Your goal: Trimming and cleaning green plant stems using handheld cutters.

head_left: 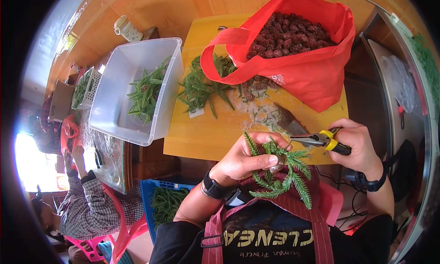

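Observation:
My left hand holds a bunch of green artificial pine sprigs just below the front edge of the yellow table. My right hand grips yellow-handled pliers, whose jaws point left toward the top of the sprigs. A small brown cone is tucked among the sprigs by my left thumb. Each wrist carries a black band.
A red bag full of brown cones stands at the table's back right. Loose green sprigs lie on the table. A clear plastic bin with sprigs sits left, a blue crate below. Another person sits at the lower left.

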Demonstrator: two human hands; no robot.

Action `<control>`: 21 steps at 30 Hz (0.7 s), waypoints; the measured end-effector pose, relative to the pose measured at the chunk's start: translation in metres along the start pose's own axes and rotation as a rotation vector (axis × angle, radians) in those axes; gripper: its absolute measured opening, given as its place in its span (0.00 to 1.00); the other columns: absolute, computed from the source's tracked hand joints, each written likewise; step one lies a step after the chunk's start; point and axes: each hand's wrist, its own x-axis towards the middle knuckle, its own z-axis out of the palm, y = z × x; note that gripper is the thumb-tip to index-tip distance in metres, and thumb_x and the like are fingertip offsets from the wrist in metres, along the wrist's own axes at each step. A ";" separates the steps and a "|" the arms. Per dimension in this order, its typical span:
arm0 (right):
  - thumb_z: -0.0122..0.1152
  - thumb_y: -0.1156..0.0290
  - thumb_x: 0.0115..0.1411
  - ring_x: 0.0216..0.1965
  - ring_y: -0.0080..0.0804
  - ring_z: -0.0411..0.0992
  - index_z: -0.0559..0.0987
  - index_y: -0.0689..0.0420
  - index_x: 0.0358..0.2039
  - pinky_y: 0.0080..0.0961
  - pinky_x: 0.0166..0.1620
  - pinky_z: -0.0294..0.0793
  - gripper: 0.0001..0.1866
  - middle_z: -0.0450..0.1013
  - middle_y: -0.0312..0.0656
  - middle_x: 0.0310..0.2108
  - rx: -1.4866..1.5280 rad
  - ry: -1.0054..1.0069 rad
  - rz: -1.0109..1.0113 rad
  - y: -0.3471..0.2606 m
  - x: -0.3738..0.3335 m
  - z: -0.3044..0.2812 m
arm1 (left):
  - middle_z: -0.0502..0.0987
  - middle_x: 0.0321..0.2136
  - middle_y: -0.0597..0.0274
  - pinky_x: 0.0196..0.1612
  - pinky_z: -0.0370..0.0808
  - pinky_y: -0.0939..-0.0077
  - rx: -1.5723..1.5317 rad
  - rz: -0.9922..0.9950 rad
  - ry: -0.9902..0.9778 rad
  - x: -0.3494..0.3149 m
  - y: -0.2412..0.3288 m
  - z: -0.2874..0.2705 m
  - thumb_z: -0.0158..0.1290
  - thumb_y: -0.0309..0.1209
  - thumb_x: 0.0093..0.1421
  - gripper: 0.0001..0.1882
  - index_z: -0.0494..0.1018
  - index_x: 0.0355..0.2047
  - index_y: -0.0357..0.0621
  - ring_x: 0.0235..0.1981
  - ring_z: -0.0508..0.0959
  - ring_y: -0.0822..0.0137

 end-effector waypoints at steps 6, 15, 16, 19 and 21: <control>0.60 0.77 0.34 0.26 0.45 0.71 0.66 0.61 0.13 0.31 0.31 0.71 0.10 0.63 0.42 0.13 -0.045 0.017 -0.008 -0.007 0.003 -0.008 | 0.74 0.35 0.55 0.42 0.69 0.73 0.392 0.240 -0.074 0.009 0.006 -0.004 0.58 0.24 0.48 0.14 0.73 0.36 0.34 0.38 0.73 0.66; 0.59 0.78 0.33 0.24 0.44 0.69 0.66 0.61 0.12 0.31 0.29 0.70 0.09 0.62 0.42 0.12 -0.181 -0.001 0.009 -0.019 0.009 -0.029 | 0.74 0.33 0.56 0.41 0.70 0.73 0.844 0.517 0.033 0.010 0.011 0.006 0.55 0.17 0.44 0.15 0.74 0.35 0.35 0.37 0.74 0.62; 0.59 0.78 0.33 0.24 0.44 0.69 0.66 0.61 0.12 0.31 0.29 0.70 0.09 0.62 0.42 0.12 -0.179 -0.003 0.010 -0.021 0.010 -0.032 | 0.74 0.33 0.56 0.40 0.70 0.73 0.914 0.567 0.060 0.010 0.010 0.008 0.54 0.16 0.42 0.16 0.74 0.35 0.36 0.36 0.75 0.61; 0.60 0.78 0.33 0.25 0.41 0.69 0.68 0.60 0.14 0.31 0.25 0.67 0.09 0.65 0.41 0.15 -0.241 -0.039 -0.003 -0.027 0.013 -0.038 | 0.74 0.33 0.56 0.39 0.71 0.74 0.993 0.598 0.141 0.009 0.009 0.014 0.53 0.14 0.41 0.17 0.74 0.35 0.36 0.35 0.75 0.60; 0.59 0.79 0.34 0.30 0.44 0.71 0.68 0.62 0.15 0.31 0.30 0.70 0.09 0.65 0.43 0.15 -0.303 -0.018 -0.008 -0.030 0.015 -0.038 | 0.74 0.33 0.55 0.39 0.71 0.74 0.941 0.618 0.132 0.012 0.005 0.009 0.54 0.15 0.41 0.17 0.74 0.35 0.36 0.35 0.75 0.61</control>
